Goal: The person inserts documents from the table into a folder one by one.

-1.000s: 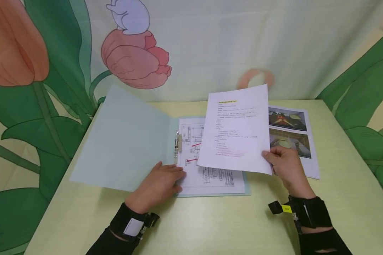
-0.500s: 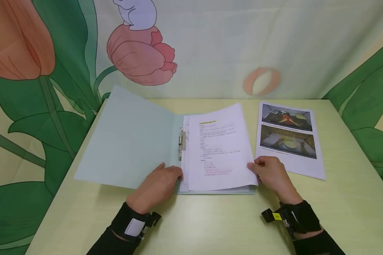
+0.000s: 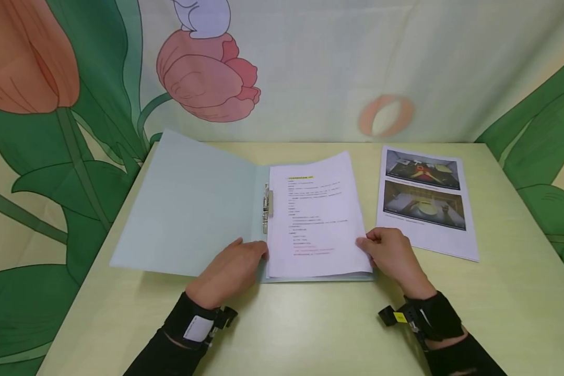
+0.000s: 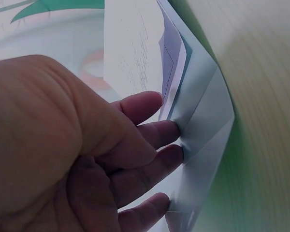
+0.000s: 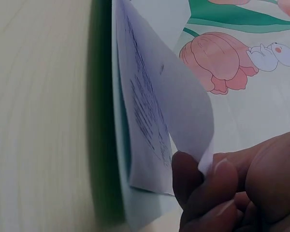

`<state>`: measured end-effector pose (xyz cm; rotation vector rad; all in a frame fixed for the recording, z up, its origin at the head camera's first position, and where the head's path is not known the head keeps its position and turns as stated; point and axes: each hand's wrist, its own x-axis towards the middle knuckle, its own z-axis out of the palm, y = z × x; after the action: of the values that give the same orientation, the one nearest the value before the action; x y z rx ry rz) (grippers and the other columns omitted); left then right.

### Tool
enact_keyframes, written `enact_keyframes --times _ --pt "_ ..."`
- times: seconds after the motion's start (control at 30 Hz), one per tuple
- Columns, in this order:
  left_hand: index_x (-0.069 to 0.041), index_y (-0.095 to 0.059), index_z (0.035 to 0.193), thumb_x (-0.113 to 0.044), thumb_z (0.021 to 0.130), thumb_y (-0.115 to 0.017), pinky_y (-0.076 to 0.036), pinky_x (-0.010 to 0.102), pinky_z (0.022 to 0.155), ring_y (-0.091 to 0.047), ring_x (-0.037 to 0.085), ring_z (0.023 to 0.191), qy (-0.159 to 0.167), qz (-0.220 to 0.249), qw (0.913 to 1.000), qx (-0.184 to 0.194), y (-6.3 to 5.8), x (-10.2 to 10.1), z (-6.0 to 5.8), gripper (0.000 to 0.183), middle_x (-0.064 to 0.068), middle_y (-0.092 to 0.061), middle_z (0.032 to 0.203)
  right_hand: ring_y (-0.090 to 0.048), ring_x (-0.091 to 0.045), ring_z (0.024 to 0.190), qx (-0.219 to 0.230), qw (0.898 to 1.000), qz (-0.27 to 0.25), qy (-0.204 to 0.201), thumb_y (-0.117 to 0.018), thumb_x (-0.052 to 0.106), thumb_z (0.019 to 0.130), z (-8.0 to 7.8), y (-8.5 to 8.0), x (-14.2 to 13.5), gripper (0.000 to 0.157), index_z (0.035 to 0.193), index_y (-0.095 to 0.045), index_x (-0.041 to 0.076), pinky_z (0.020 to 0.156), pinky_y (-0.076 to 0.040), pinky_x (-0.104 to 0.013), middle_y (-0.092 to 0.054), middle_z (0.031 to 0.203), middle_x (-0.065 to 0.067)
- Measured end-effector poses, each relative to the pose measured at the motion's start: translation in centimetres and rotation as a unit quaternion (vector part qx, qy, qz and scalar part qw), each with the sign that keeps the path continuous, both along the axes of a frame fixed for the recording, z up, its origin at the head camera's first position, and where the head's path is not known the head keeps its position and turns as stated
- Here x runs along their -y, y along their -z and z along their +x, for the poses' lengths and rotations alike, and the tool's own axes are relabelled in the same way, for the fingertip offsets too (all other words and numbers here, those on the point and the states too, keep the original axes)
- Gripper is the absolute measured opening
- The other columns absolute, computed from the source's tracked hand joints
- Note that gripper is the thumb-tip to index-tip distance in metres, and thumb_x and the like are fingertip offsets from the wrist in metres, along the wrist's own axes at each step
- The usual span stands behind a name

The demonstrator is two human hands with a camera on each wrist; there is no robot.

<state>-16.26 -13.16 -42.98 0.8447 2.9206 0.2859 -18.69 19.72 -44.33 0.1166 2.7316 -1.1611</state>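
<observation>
In the head view, we find the print (image 3: 310, 214) on the top sheet (image 3: 343, 263) in the right hand (image 3: 392, 256) too small to read, and the pages beneath (image 5: 145, 169) mostly hidden. To the right of that hand, captions (image 3: 404, 220) on the photo sheet (image 3: 444, 244) are likewise illegible. The left wrist view truncates the left hand (image 4: 77, 140). Behind the hands, we see both sleeves (image 3: 169, 351) cut by the lower edge; beyond them, the rabbit (image 3: 206, 21) by the upper.

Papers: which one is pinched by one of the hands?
The text page with the yellow-highlighted title, over the open folder: the right hand pinches its edge. The sheet with two photos lies on the table, unheld.
</observation>
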Motion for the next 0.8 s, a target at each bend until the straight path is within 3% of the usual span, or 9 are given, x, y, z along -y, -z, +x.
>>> enact_keyframes --times 0.47,0.6,0.7,0.8 --pt "-0.008 -0.062 0.102 0.002 0.086 -0.058 -0.044 0.045 0.102 -0.05 0.009 0.069 -0.007 0.002 0.9999 0.013 -0.17 -0.37 -0.22 0.019 -0.001 -0.065 0.081 -0.048 -0.022 0.052 0.001 1.0 0.005 -0.004 -0.065 0.025 0.091 -0.27 0.51 0.25 0.023 0.083 -0.067 0.004 0.045 -0.036 -0.031 -0.053 0.055 -0.005" --pt "-0.007 -0.062 0.107 0.002 0.085 -0.058 -0.051 0.034 0.082 -0.051 0.011 0.067 -0.018 0.006 0.9998 -0.002 -0.1 -0.49 -0.31 0.024 0.0 -0.065 0.079 -0.049 -0.021 0.053 0.012 1.0 0.005 -0.003 -0.065 0.025 0.091 -0.34 0.63 0.32 0.023 0.084 -0.067 0.004 0.046 -0.036 -0.031 -0.052 0.056 -0.005" --pt "-0.008 -0.063 0.113 0.004 0.084 -0.058 -0.05 0.029 0.07 -0.058 0.014 0.076 -0.028 0.017 0.9991 -0.028 -0.15 -0.55 -0.36 0.031 0.002 -0.07 0.09 -0.048 -0.021 0.053 0.014 1.0 0.004 -0.002 -0.065 0.024 0.091 -0.37 0.63 0.31 0.022 0.084 -0.068 0.004 0.047 -0.035 -0.031 -0.052 0.055 -0.005" --pt "-0.011 -0.066 0.114 0.008 0.082 -0.057 -0.053 0.03 0.077 -0.061 0.016 0.095 -0.027 0.038 0.9978 -0.047 -0.23 -0.6 -0.43 0.038 0.0 -0.071 0.106 -0.048 -0.022 0.054 0.014 1.0 0.004 -0.003 -0.066 0.024 0.091 -0.38 0.61 0.26 0.021 0.084 -0.068 0.004 0.047 -0.034 -0.031 -0.051 0.055 -0.005"
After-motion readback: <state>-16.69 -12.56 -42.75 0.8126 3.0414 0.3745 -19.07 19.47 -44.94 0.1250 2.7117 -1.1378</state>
